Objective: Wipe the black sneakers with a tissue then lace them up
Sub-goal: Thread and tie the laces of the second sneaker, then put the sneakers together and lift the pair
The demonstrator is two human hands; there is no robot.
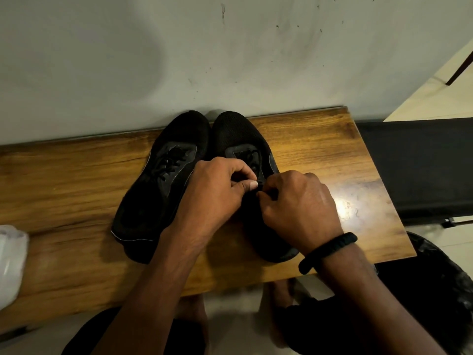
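The two black sneakers sit side by side in the middle of the frame, toes pointing up at the pale wall (230, 60) and nearly touching it, soles down on the wooden surface (64, 180); both are matt black knit with darker grey panels round the eyelets and a thin pale line along the sole edge. The laced sneaker (163, 180), left of centre, shows black laces crossed over its tongue and lies clear of the hands, its heel towards the lower left; the other sneaker (238, 139), just right of it and touching it at the toe, is covered over its middle and heel by the hands, so only its toe and the top of its eyelet panel show. The left hand (215, 193) is curled tight, thumb pressed against forefinger, pinching the lace (259, 187) above that shoe's tongue; the right hand (299, 203), knuckles up and fingers folded under, pinches the same lace from the other side, its fingertips almost meeting the left thumb. A black wristband (327, 252) rings the right wrist; a white plastic bag (10, 262) lies on the surface at the left edge of the frame; a black padded bench (422, 170) stands beyond the surface's right end.
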